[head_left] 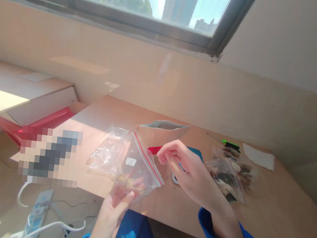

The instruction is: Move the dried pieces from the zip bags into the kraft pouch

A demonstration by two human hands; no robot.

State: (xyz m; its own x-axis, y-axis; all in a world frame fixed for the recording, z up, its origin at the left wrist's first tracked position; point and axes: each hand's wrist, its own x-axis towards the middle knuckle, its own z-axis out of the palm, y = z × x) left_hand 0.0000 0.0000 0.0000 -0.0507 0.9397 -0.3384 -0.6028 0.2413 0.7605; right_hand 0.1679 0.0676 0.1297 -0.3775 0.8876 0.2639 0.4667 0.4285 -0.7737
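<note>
My left hand (118,204) is closed on a clear zip bag (140,151) with a red zip line and a small white label. Inside the bag, near its lower end, is a pale brownish piece (128,183) whose kind I cannot make out. To the right of the bag, my right hand (184,167) is raised with its fingers bent and drawn together; what they hold, if anything, is hidden. Just beyond its fingertips shows a red object (154,150). Partly covered by this hand are a blue flat thing (196,153) and a round white-rimmed item (175,178).
More clear plastic bags (109,151) lie to the left. Behind stands an open brown paper pouch (159,132). At the right are filled clear bags (226,176), a green-and-black-handled screwdriver (230,144) and white paper (258,156). A power strip (40,208) with cables lies below left.
</note>
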